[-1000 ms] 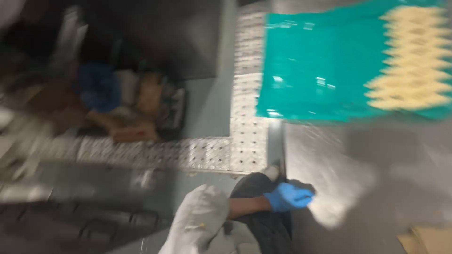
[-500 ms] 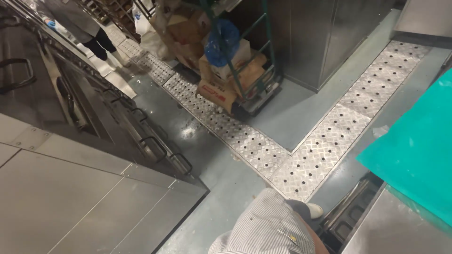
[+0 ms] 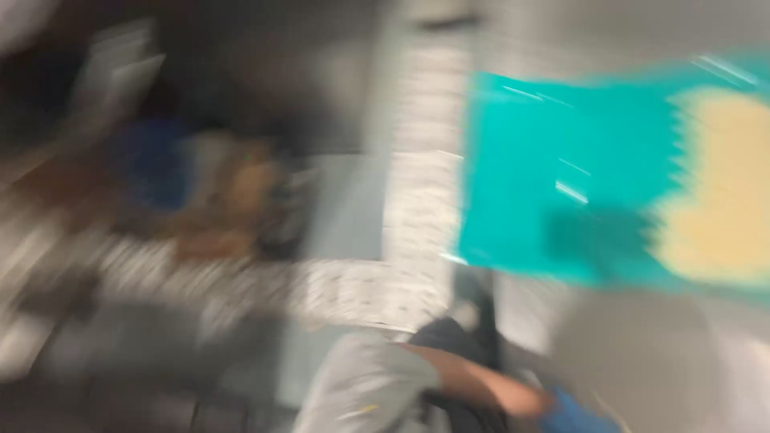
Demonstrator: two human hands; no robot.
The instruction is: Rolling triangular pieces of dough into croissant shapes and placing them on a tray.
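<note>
Teal board [image 3: 561,176] with pale yellow stuff [image 3: 722,216] sits up above the blue-gloved hand [image 3: 573,415], well apart. Everything's smeared; that hand's cut off at the bottom edge, can't tell its grip. Other hand's nowhere in shot.

A: Head view, heavy motion blur. Which limbs are in shot?

B: One arm [image 3: 473,385] only, at the bottom edge. Grey short sleeve [image 3: 365,393] at the upper arm, bare forearm running from the sleeve toward the lower right.

A: And the hand?

B: It wears a blue glove [image 3: 573,413], cut by the lower frame edge. Finger pose unreadable in the blur. Which side the arm belongs to cannot be told.

A: Second hand?

B: Out of frame.
</note>
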